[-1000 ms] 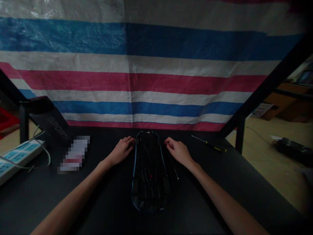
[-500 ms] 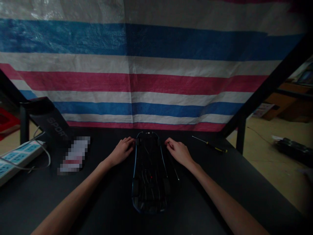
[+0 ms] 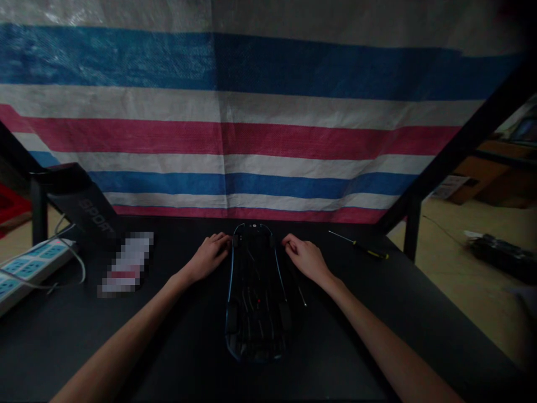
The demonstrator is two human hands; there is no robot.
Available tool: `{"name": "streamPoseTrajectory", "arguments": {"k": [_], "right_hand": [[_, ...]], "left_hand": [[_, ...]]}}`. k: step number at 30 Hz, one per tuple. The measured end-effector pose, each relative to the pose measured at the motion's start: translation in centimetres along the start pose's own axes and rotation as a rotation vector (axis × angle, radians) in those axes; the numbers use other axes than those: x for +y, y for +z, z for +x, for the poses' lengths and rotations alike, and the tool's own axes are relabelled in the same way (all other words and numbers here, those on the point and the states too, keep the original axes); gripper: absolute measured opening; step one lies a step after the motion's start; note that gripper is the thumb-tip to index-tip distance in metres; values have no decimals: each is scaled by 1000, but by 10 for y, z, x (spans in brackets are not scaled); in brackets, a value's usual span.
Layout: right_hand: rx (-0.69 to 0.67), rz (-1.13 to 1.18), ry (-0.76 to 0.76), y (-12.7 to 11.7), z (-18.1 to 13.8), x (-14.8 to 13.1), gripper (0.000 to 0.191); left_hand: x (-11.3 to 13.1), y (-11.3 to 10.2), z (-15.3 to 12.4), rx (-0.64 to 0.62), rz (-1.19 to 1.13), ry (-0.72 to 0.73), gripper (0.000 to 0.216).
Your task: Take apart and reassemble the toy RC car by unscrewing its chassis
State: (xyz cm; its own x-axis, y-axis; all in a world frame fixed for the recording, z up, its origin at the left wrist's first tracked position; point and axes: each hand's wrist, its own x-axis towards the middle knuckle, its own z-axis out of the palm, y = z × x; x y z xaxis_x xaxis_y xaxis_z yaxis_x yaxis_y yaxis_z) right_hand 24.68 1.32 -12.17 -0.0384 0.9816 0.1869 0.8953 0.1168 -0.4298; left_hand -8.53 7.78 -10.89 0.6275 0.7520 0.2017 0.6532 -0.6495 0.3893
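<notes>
A toy car (image 3: 255,285) lies upside down on the black table, its dark underside with wheels and a small red spot facing up. My left hand (image 3: 211,254) rests on the table at the car's left edge. Its fingers are loosely bent and apart, the tips by the car's front left wheel. On the other side, my right hand (image 3: 306,257) rests with its fingers curled in; their inner side is hidden. A thin metal rod (image 3: 301,294) runs from near that hand toward me, and its far end is lost in the dark.
A screwdriver (image 3: 369,249) with a black and yellow handle lies at the right. To the left are a blurred-out item (image 3: 128,262), a black SPORT box (image 3: 86,204) and a power strip (image 3: 36,267) with cable. A striped sheet (image 3: 268,140) hangs behind the table.
The whole view has shifted very slightly. Both hands and the toy car keep their places relative to each other.
</notes>
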Motion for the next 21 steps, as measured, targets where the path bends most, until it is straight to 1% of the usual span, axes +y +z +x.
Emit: {"name": "streamPoseTrajectory", "arguments": {"k": [21], "right_hand": [[-4,13,-7,-1,0,0,19]], "left_hand": [[4,-4,0,-8,-36,-6,25]]}}
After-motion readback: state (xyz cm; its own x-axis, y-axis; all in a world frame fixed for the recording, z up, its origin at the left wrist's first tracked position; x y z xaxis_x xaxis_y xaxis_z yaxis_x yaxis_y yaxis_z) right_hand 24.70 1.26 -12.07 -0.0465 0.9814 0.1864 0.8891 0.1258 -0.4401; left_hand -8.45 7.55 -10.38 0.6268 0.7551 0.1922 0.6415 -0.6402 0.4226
